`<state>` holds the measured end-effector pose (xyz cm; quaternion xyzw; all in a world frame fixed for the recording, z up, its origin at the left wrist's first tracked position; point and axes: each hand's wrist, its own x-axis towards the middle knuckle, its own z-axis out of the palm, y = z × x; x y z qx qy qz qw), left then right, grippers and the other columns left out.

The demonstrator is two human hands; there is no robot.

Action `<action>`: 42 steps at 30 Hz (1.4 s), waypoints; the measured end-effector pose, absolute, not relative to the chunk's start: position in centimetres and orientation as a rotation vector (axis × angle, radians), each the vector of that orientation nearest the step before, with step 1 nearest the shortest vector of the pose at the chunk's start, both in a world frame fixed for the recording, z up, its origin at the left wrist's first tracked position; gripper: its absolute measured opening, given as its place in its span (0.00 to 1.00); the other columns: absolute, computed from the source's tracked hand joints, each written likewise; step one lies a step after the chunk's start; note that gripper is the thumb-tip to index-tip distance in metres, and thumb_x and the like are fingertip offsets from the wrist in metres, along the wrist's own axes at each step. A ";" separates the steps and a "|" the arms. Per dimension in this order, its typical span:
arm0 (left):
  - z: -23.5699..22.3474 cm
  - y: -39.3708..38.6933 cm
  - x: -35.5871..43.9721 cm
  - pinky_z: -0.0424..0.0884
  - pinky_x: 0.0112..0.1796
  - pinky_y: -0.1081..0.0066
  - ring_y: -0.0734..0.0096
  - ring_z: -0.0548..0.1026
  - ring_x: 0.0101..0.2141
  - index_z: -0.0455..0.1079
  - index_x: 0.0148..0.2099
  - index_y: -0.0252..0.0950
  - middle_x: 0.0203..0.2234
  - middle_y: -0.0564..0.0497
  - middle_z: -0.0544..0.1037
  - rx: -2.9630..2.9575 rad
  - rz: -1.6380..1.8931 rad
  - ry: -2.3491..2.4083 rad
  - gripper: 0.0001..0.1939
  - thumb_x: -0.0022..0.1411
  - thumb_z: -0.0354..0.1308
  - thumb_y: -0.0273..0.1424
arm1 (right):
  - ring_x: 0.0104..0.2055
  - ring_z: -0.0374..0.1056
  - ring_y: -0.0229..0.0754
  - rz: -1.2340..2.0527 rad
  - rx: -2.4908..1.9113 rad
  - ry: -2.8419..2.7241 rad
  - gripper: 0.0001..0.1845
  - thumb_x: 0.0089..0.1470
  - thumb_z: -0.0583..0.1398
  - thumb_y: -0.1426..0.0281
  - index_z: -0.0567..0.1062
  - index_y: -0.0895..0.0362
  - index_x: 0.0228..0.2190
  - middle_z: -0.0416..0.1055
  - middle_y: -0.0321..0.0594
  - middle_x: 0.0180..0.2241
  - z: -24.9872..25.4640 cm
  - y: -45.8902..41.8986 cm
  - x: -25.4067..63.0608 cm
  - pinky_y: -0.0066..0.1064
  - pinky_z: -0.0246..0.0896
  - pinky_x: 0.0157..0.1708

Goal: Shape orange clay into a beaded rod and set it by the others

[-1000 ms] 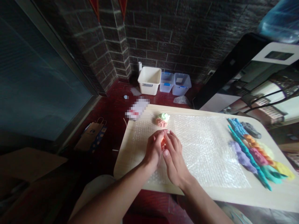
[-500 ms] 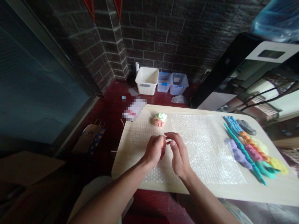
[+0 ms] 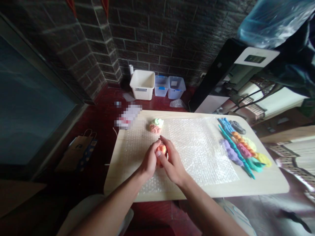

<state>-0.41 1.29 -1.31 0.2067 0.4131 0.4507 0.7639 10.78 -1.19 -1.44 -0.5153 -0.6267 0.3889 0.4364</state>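
My left hand [image 3: 149, 161] and my right hand [image 3: 173, 162] are cupped together round a small orange lump of soft material [image 3: 161, 150], held just above a sheet of bubble wrap [image 3: 197, 147] on a pale wooden table [image 3: 265, 183]. Both hands have their fingers curled on the lump. A second small lump, pink with a green top [image 3: 156, 125], lies on the bubble wrap a little beyond my hands.
Several twisted strands in blue, orange, purple, pink, teal and yellow [image 3: 240, 147] lie at the table's right end. On the red floor behind stand a white bin [image 3: 142, 84] and two clear boxes [image 3: 169, 87]. A paper bag [image 3: 77, 152] lies on the floor at left.
My hands were apart half a second ago with the lump in the left; now they press together round it. The view has shifted, so the table sits further left.
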 end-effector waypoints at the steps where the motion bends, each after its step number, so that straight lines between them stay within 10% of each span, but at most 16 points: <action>1: -1.2 1.1 -0.2 0.69 0.29 0.71 0.69 0.74 0.27 0.70 0.33 0.36 0.25 0.52 0.74 0.447 1.008 0.843 0.19 0.62 0.61 0.48 | 0.65 0.67 0.54 0.950 -1.306 -1.560 0.31 0.69 0.58 0.55 0.65 0.54 0.66 0.68 0.53 0.64 -1.5 -1.1 10.7 0.48 0.62 0.64; 11: -1.5 1.0 -0.2 0.72 0.41 0.66 0.60 0.78 0.45 0.69 0.58 0.38 0.46 0.44 0.79 0.585 1.092 0.876 0.31 0.67 0.54 0.57 | 0.44 0.76 0.46 0.841 -1.359 -1.299 0.15 0.70 0.56 0.58 0.70 0.53 0.52 0.77 0.47 0.49 -1.5 -0.3 11.6 0.40 0.72 0.46; 27: -1.4 1.7 -1.0 0.70 0.33 0.67 0.63 0.77 0.34 0.71 0.48 0.35 0.35 0.46 0.79 0.664 1.059 0.944 0.23 0.65 0.52 0.49 | 0.16 0.46 0.29 1.542 -1.300 -0.569 0.26 0.51 0.68 0.53 0.64 0.55 0.20 0.54 0.26 0.15 0.1 0.8 11.5 0.25 0.34 0.17; 42: -2.0 1.5 -1.1 0.69 0.32 0.69 0.66 0.77 0.32 0.72 0.46 0.37 0.33 0.48 0.80 0.647 1.086 0.917 0.16 0.67 0.54 0.44 | 0.13 0.42 0.30 1.418 -1.294 -0.646 0.27 0.54 0.63 0.57 0.57 0.51 0.14 0.47 0.26 0.11 0.6 0.7 9.8 0.26 0.37 0.13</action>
